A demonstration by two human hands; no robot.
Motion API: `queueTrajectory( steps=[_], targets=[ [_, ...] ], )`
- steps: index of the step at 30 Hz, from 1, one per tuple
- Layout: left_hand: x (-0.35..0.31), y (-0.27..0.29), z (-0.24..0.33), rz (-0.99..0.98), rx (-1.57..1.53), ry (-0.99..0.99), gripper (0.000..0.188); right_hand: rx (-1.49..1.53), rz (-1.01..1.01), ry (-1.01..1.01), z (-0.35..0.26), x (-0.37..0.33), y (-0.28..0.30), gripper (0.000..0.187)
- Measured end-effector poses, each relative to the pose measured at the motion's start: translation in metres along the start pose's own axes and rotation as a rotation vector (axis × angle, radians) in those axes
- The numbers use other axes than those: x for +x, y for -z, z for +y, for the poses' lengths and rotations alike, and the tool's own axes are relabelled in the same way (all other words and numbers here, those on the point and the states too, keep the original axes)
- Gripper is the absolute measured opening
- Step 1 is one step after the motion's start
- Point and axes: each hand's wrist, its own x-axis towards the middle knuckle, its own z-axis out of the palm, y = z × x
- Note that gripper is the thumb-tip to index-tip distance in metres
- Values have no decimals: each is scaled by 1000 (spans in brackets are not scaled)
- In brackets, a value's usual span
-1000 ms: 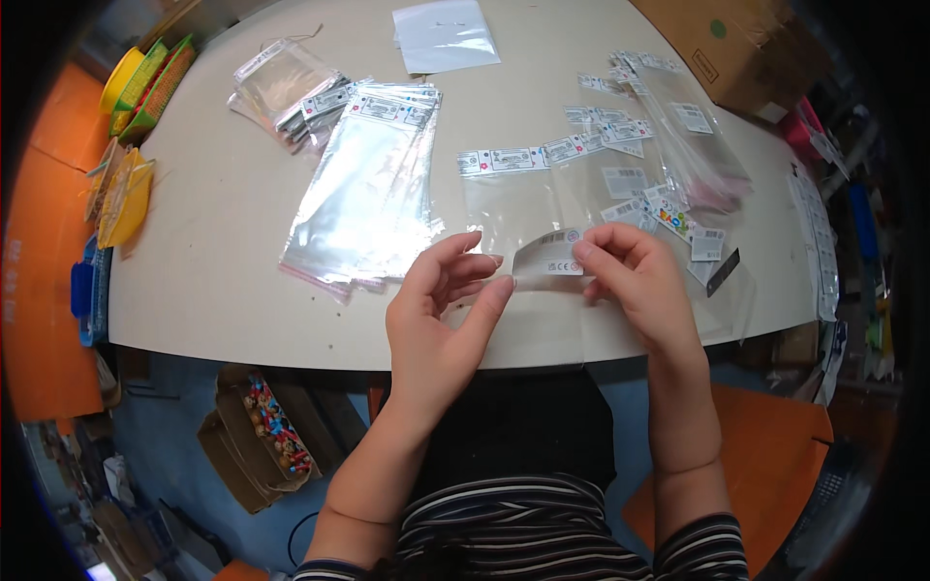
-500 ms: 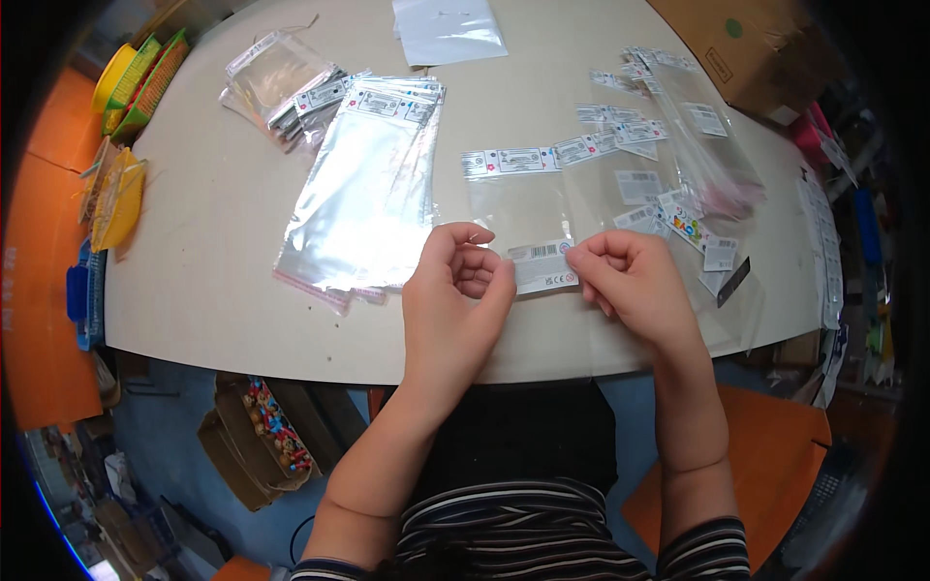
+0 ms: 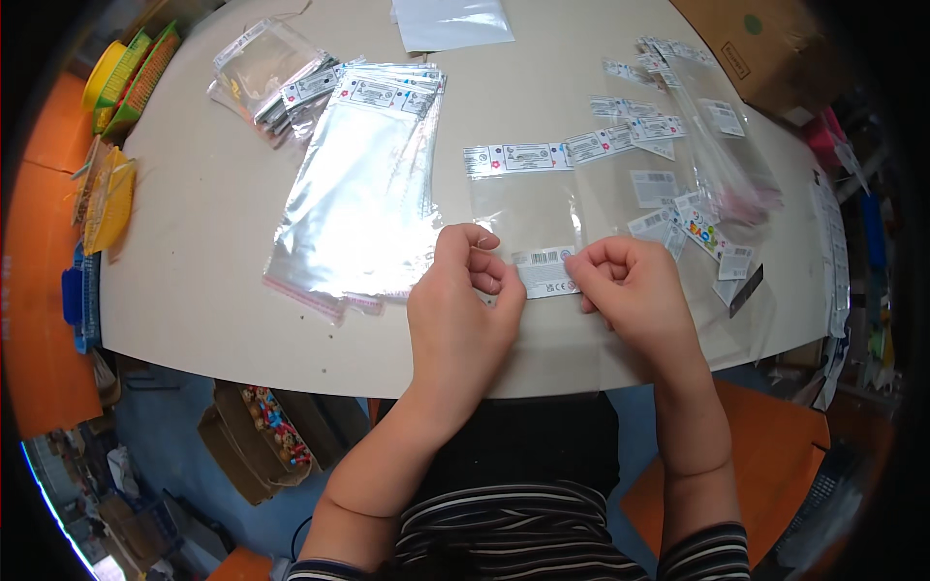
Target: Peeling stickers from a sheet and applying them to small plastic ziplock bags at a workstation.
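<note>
A clear plastic bag (image 3: 526, 205) with a printed header strip at its far end lies flat on the beige table (image 3: 203, 242). A white barcode sticker (image 3: 545, 271) sits at its near end. My left hand (image 3: 463, 308) pinches the bag's near edge at the left of the sticker. My right hand (image 3: 632, 290) pinches the same edge at the right. Both hands rest on the table near its front edge.
A stack of clear bags (image 3: 354, 184) lies left of my hands. More labelled bags (image 3: 678, 145) are strewn at the right. A small pile of bags (image 3: 281, 77) lies far left, a cardboard box (image 3: 765, 44) far right, yellow baskets (image 3: 116, 126) at the left rim.
The bag has been laid flatter on the table and both hands have closed in on its near edge, fingers curling down around the barcode sticker.
</note>
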Motion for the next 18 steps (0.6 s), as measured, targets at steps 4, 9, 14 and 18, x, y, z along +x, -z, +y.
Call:
queueTrajectory(
  steps=[4,9,14,18],
  targets=[
    [0,-2,-1,25,23,-21,27,12,5,5,0,1,-1,18],
    [1,-2,0,19,38,-25,24,-11,13,-2,-1,1,-1,17],
    [1,-4,-2,12,66,-43,24,-144,83,84,4,0,-6,17],
    [-4,-4,2,-27,119,-11,27,-310,194,147,-4,-9,-13,20]
  ],
)
